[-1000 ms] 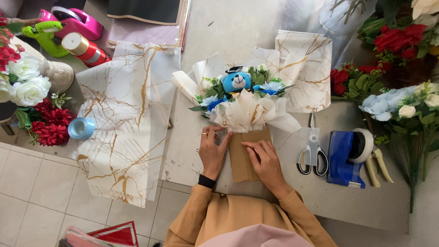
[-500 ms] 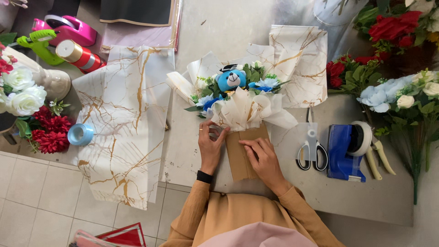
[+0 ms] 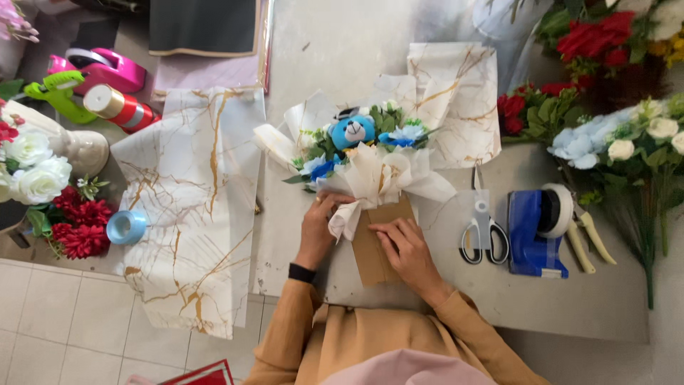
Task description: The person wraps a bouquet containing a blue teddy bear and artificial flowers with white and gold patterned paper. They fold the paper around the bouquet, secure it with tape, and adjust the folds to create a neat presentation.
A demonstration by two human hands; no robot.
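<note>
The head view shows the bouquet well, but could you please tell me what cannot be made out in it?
- Bouquet stems: hidden by the brown wrap, head view.
- Left hand fingertips: tucked into the white paper, so the grip is unclear.
- Brown wrap under the right hand: covered by the palm.
- Tape dispenser: tape end too small to tell.
- Red flowers: cut off by the top edge.

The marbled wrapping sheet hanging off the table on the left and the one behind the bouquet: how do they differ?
The left sheet lies bare, drooping over the table edge; the sheet behind the bouquet lies wholly on the table, partly covered by the bouquet. Neither hand touches the left sheet: left hand and right hand work at the bouquet. Both are white with gold veins.
</note>
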